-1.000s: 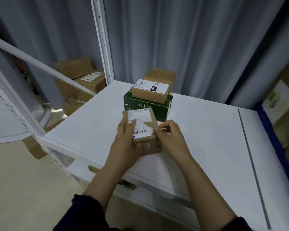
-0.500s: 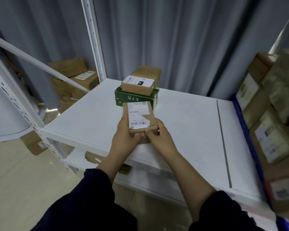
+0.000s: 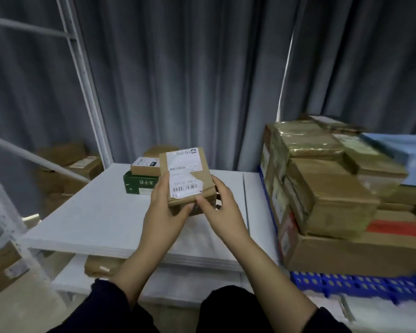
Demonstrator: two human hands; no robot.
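A small brown cardboard parcel [image 3: 186, 177] with a white barcode label is held in the air above the white shelf board [image 3: 101, 212], tilted with its label toward me. My left hand [image 3: 165, 207] grips its left side and bottom edge. My right hand [image 3: 222, 205] grips its right side, thumb on the front lower edge. Behind the parcel, a green box [image 3: 139, 185] sits on the shelf with a smaller labelled brown box [image 3: 144, 167] on top and another brown box [image 3: 157, 150] behind it.
To the right, a stack of taped brown boxes [image 3: 327, 195] rests on a blue plastic crate [image 3: 360, 284]. White rack posts [image 3: 87, 85] rise at the left before grey curtains. More cartons [image 3: 70, 164] lie on the floor at left and under the shelf [image 3: 101, 265].
Both hands have lifted the parcel off the shelf board and raised it, tilting it up. The view has swung right, bringing the box stack on the blue crate into sight.
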